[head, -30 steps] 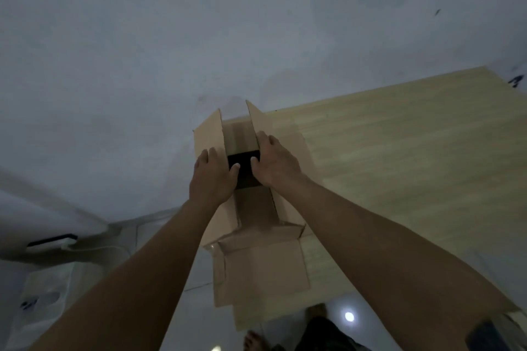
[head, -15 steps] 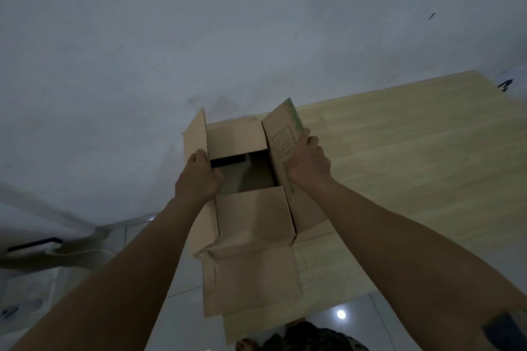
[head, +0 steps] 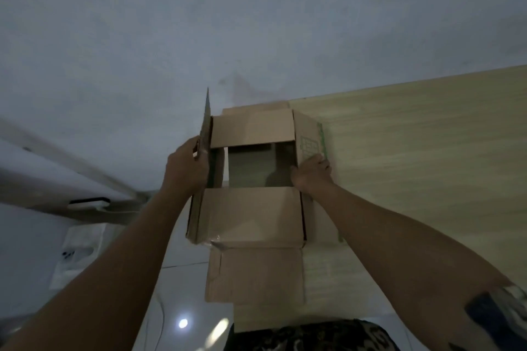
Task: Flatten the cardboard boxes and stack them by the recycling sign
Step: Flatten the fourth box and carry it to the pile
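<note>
A brown cardboard box (head: 253,214) stands at the left end of a light wooden table (head: 413,168), its top flaps spread apart and its inside open to view. My left hand (head: 186,168) grips the left flap, which stands nearly upright. My right hand (head: 312,172) holds the right flap, which bears a green printed grid and lies folded outward toward the table. The far flap lies back and the near flap points toward me. A second cardboard panel (head: 256,276) hangs below the near flap over the table's edge.
A pale wall fills the upper view. Down left are a glossy tiled floor (head: 182,319) with a light reflection, a white object (head: 77,253) and a dark handle-like bar (head: 88,204). My patterned clothing (head: 310,336) shows at the bottom.
My hands have moved apart from the box's middle, pulling the side flaps outward. The box's opening is now wide, and the right flap has dropped lower toward the table.
</note>
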Demonstrator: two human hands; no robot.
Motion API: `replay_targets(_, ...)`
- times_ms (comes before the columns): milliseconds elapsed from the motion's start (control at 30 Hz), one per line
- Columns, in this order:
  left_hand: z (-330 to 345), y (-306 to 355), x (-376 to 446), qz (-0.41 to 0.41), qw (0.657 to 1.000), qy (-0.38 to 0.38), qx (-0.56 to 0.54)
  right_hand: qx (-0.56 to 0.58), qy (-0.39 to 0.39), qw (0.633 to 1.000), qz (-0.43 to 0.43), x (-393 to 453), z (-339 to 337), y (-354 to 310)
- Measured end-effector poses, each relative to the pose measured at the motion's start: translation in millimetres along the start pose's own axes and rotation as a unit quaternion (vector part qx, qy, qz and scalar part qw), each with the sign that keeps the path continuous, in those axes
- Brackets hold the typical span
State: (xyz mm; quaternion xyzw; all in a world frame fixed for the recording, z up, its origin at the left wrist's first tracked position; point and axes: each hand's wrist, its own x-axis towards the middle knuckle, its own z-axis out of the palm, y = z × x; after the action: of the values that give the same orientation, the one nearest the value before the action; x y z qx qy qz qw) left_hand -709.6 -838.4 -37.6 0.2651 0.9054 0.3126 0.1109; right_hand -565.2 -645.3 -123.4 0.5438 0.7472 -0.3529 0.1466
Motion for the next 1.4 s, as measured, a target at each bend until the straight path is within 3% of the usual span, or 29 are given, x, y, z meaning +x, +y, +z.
replay_targets(133, -21, -14, 11, -0.030, 0.993, 0.048, 0.101, 0.019, -0.010, 0.999, -0.037, 5, 3, 2)
replay_targets(367, -7, -56, 19, -0.126, 0.969, 0.034, 0.212, 0.051, 0.032, 0.997, -0.053, 12, 9, 4)
replay_targets(567, 25, -83, 43, -0.271, 0.958, -0.070, 0.063, 0.064, 0.054, 0.995, -0.049, 11, 11, 3)
replay_targets(667, 39, -89, 50, -0.270, 0.953, -0.127, 0.044, 0.087, 0.055, 0.994, -0.048, 10, 11, 4)
replay_targets(833, 55, -103, 52, -0.267, 0.930, -0.218, -0.125, 0.152, 0.044, 0.986, -0.058, 7, 13, 5)
replay_targets(933, 63, -102, 54, -0.228, 0.932, -0.241, -0.146, 0.134, 0.076, 0.987, -0.053, 2, 13, 3)
replay_targets(1000, 61, -96, 52, -0.184, 0.948, -0.231, -0.120, 0.105, 0.146, 0.982, -0.065, -4, 13, 2)
replay_targets(1100, 53, -96, 55, -0.054, 0.992, -0.117, 0.010, 0.015, 0.292, 0.942, -0.166, -22, 19, 2)
replay_targets(1167, 52, -90, 56, 0.079, 0.990, -0.037, 0.112, -0.037, 0.362, 0.897, -0.251, -35, 23, -3)
replay_targets(1200, 52, -86, 58, 0.135, 0.980, -0.019, 0.146, -0.055, 0.363, 0.886, -0.285, -42, 24, -8)
replay_targets(1267, 51, -72, 62, 0.214, 0.958, -0.024, 0.189, -0.094, 0.268, 0.908, -0.308, -57, 24, -19)
replay_targets(1333, 55, -63, 73, 0.258, 0.939, -0.053, 0.222, -0.137, 0.145, 0.942, -0.268, -65, 25, -27)
replay_targets(1400, 59, -55, 87, 0.284, 0.926, -0.077, 0.238, -0.162, 0.081, 0.955, -0.235, -70, 23, -33)
